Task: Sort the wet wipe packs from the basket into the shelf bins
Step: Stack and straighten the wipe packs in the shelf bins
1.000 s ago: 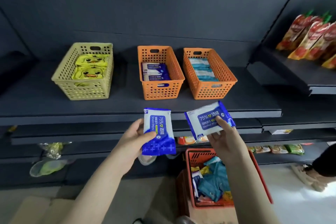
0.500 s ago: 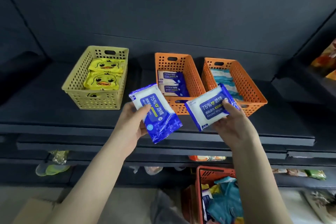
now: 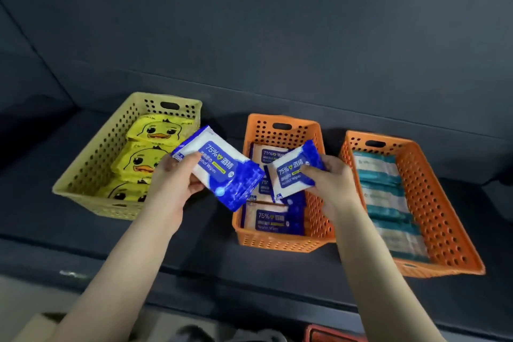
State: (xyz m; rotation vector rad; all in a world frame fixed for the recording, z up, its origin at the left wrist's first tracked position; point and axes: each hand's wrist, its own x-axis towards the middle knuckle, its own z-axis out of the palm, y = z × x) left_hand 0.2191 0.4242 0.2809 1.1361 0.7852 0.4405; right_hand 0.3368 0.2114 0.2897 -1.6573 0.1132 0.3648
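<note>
We look from head height, forward and steeply down, close over the dark shelf (image 3: 194, 255), facing its back panel (image 3: 249, 22).

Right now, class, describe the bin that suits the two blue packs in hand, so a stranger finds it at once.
On the dark shelf three bins stand in a row. Take the middle orange bin. It alone holds blue-and-white packs; the yellow bin left of it holds duck packs, and the right orange bin holds teal packs.
</note>
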